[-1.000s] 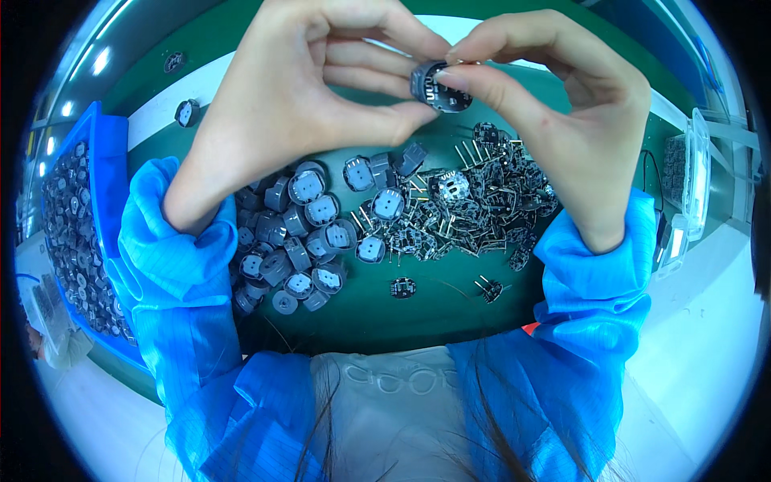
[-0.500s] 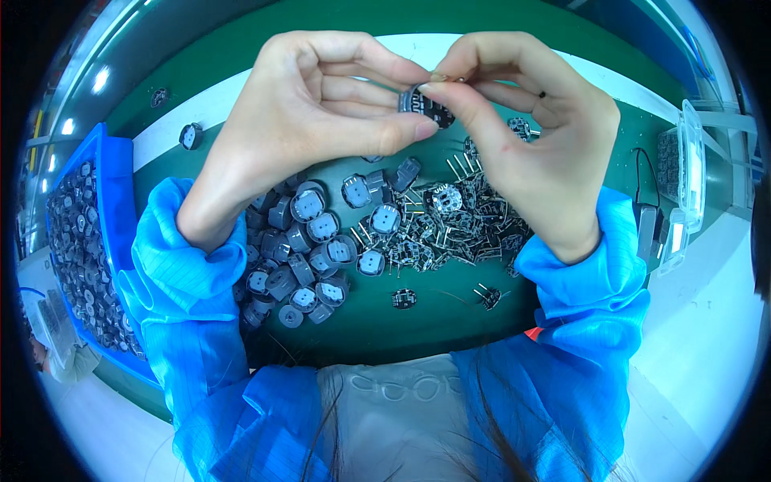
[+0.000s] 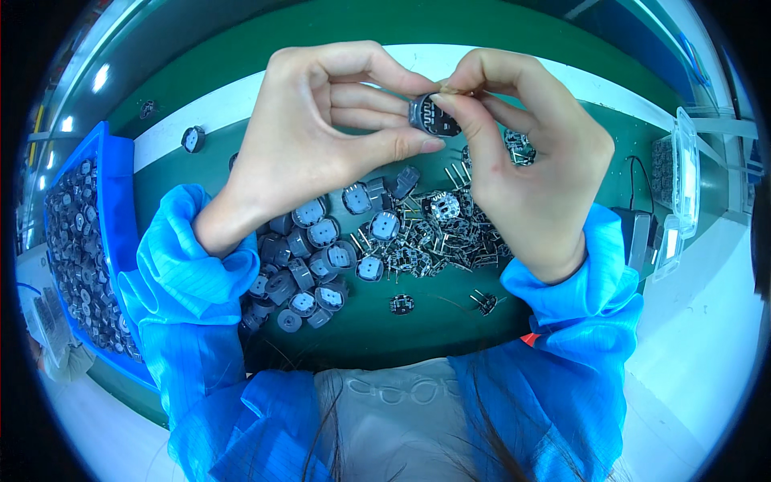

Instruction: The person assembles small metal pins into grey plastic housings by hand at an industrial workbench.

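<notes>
Above the far part of the table, my left hand point(image 3: 321, 145) is closed, with thumb and fingers around a small grey plastic housing point(image 3: 415, 114). A round black circuit board point(image 3: 440, 122) sits at the housing's open face, turned toward me. My right hand point(image 3: 546, 153) is closed too, its thumb and forefinger pinching at the board's upper edge, where the fingertips of both hands meet. How deep the board sits in the housing I cannot tell. Beneath my hands lie a heap of grey housings point(image 3: 324, 233) and a pile of circuit boards with metal pins point(image 3: 450, 241).
A blue bin point(image 3: 120, 201) full of grey parts stands on the left. A single housing point(image 3: 193, 139) lies at the far left. Two loose boards point(image 3: 401, 304) lie in front of the piles. To the right are a clear plastic box point(image 3: 687, 173) and a dark device with a cable point(image 3: 638, 233).
Both hands have come slightly nearer with the housing and board, which moved a little right. The board's face now shows more fully. Both hands keep their grip.
</notes>
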`<state>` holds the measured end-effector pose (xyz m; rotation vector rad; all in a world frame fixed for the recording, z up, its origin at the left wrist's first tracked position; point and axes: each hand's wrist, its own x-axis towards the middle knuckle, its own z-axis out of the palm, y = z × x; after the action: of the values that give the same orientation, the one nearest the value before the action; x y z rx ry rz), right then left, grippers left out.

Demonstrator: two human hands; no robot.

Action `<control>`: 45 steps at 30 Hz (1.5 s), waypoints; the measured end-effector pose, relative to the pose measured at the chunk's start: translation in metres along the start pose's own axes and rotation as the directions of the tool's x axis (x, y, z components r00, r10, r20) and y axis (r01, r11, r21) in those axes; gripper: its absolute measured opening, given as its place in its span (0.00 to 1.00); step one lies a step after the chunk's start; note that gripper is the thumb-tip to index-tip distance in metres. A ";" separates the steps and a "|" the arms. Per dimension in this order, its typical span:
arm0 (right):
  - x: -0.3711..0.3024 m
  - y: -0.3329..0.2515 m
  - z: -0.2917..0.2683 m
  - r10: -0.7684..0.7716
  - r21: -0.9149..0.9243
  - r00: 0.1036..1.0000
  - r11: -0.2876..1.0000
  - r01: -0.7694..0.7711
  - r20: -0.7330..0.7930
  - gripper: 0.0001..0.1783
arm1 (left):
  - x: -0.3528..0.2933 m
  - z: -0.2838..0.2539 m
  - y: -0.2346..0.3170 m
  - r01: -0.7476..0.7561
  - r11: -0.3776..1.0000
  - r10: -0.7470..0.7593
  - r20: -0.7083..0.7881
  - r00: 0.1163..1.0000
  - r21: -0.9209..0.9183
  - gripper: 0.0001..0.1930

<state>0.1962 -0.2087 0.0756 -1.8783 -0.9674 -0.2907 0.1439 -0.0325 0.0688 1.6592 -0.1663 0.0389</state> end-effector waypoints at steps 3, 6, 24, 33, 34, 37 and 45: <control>0.001 -0.002 0.002 -0.087 -0.093 0.996 0.992 0.084 -0.029 0.11 | -0.002 -0.001 0.003 -0.024 0.999 0.024 -0.014 1.000 0.039 0.15; 0.005 0.000 -0.001 -0.131 -0.066 0.991 0.989 0.129 -0.024 0.10 | -0.003 -0.001 0.004 0.007 1.000 -0.006 -0.023 1.000 0.007 0.15; 0.006 0.009 -0.001 0.263 0.297 0.855 0.858 -0.419 0.446 0.19 | 0.000 -0.013 0.004 0.127 0.986 -0.139 -0.104 0.985 -0.111 0.15; 0.014 0.023 -0.006 0.276 0.381 0.827 0.785 -0.488 0.490 0.15 | 0.000 -0.015 0.010 0.049 0.995 -0.044 -0.055 0.998 0.089 0.14; 0.016 0.027 -0.008 0.278 0.382 0.826 0.784 -0.490 0.491 0.15 | 0.002 -0.020 0.009 0.092 0.993 -0.090 -0.032 0.995 0.073 0.14; 0.022 0.033 -0.011 0.298 0.481 0.790 0.661 -0.576 0.536 0.12 | 0.008 -0.028 0.006 0.154 0.987 -0.155 0.032 0.987 0.048 0.14; 0.022 0.027 -0.014 0.246 0.336 0.817 0.821 -0.462 0.521 0.14 | 0.009 -0.026 0.001 0.148 0.988 -0.143 0.098 0.985 -0.053 0.15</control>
<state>0.2334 -0.2157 0.0777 -1.6676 -0.8517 0.6005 0.1547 -0.0078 0.0739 1.6104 -0.1157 -0.1533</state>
